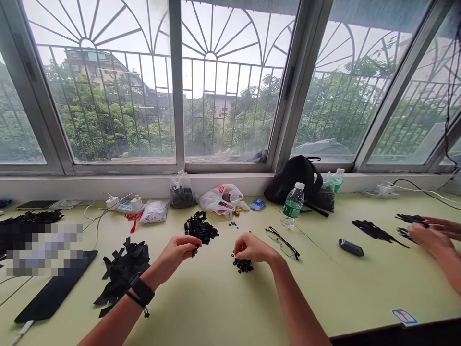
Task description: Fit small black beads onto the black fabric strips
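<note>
My left hand (182,254), with a black watch on its wrist, pinches a small black piece (195,249) just in front of a pile of black strips (202,228). My right hand (248,247) reaches down with bent fingers at a heap of small black rings (243,265). Its fingertips are close together at the heap's upper edge, and whatever they hold is too small to make out. A larger pile of black fabric pieces (129,264) lies left of my left forearm.
Eyeglasses (283,242) lie right of my right hand, with a water bottle (292,205) behind them. A black case (351,247) is further right. Another person's hands (432,235) work at the far right. A dark tablet (57,288) lies at left. Bags line the window sill.
</note>
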### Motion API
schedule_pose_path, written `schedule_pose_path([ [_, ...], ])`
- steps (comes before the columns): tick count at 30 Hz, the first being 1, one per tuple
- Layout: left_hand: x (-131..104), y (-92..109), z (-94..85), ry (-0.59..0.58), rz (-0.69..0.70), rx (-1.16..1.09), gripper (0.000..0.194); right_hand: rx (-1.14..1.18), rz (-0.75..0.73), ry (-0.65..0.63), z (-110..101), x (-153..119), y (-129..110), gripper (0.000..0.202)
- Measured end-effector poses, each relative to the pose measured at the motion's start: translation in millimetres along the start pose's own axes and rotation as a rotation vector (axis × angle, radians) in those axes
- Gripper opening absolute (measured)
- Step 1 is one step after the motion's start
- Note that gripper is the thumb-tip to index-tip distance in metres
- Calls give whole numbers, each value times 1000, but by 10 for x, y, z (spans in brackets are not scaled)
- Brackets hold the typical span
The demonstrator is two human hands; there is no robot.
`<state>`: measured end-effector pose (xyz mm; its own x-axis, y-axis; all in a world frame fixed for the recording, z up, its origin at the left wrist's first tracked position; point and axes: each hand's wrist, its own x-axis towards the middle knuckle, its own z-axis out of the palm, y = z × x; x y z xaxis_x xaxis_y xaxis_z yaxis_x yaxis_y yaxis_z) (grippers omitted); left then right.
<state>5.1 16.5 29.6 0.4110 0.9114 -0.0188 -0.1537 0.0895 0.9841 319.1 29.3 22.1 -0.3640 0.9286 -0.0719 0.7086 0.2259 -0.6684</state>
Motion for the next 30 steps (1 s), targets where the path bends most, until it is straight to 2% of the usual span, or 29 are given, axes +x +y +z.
schedule_pose_path([
  [6, 31, -262, -67, 14, -10, -72, 37, -4, -10, -38, 20, -8, 24, 15],
  [13, -11, -234, -31, 26, 19, -60, 53, 30, 2, -49, 19, -25, 23, 14],
  [19, -48, -190, -7, 1, 46, 7, 55, 33, -14, -45, 23, -7, 25, 16],
  [26, -29, -212, 23, 31, 75, -17, 44, 48, -118, 88, 2, -1, -67, 20],
  [30, -5, -281, 21, 40, 80, -22, 41, 158, -114, 61, 28, 4, -165, 26],
])
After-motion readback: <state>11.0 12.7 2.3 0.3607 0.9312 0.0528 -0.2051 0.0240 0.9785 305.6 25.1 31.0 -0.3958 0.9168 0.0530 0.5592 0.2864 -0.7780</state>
